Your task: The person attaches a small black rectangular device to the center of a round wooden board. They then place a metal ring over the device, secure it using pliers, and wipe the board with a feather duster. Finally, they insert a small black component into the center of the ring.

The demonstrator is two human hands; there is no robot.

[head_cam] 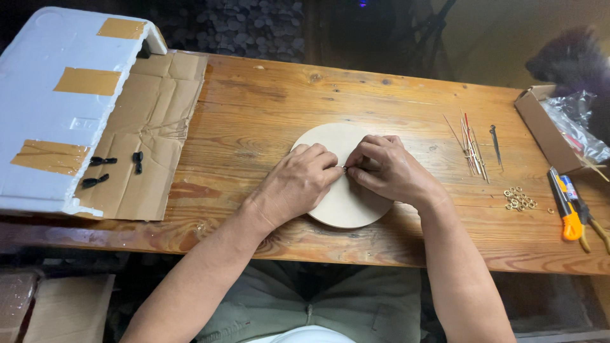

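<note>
Open wood left of the round board (343, 209) up to the flattened cardboard (149, 127). Right side's tighter: thin sticks (471, 147), brass rings (520, 199), orange-handled cutter (567, 206), cardboard box (548, 127).

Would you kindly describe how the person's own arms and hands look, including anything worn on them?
Both forearms are bare to past the elbow, no sleeves in view. The left hand and right hand wear no gloves; no watch or bracelet shows on either wrist.

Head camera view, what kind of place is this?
Probably a home craft workbench: a worn wooden table with a round board, thin sticks, small metal rings and a utility knife.
</note>
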